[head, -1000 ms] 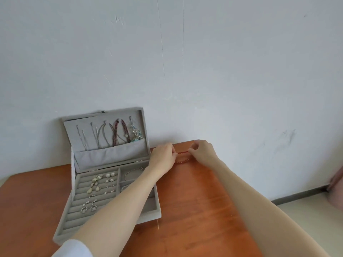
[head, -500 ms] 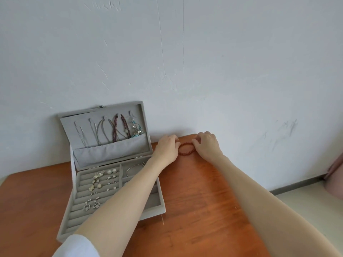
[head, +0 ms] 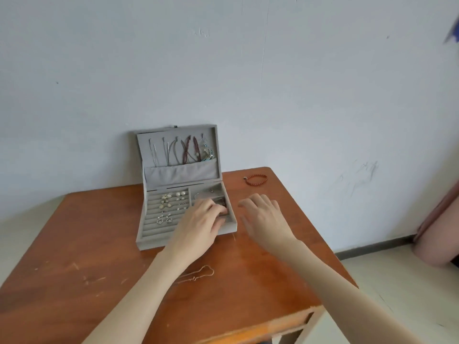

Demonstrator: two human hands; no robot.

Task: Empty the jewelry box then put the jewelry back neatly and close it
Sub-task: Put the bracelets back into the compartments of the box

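Head view, single item list. Box (head: 151, 220): grey velvet, open, standing at 11 o'clock on the table (head: 74, 281), its back near the wall (head: 298, 95), so the lid (head: 215, 145) can stand upright.

Lid: necklaces (head: 183, 151) hang from hooks with their ends tucked in a pocket (head: 173, 173), which likely keeps the chains from tangling.

Base, left half: ridged rows hold earrings (head: 171, 202) and rings, pressed into slots so each stays apart. Most are in place, so emptying is judged barely begun.

Base, right half: open compartments. Left hand (head: 201, 222) reaches into the middle one, fingers curled down on something dark; whether it is gripped cannot be told, since the fingers hide it.

Right hand (head: 263, 217): at 3 o'clock of the box, just beside it, palm down, fingers loosely spread, holding nothing; probably waiting to take the next piece.

Bracelet (head: 257, 180): red beads, lying flat at 1 o'clock of the box near the far table edge, well apart from both hands, set out as removed stock.

Chain (head: 198, 274): thin, pale, loose on the table at 6 o'clock of the box, partly under the left forearm; risk of being dragged.
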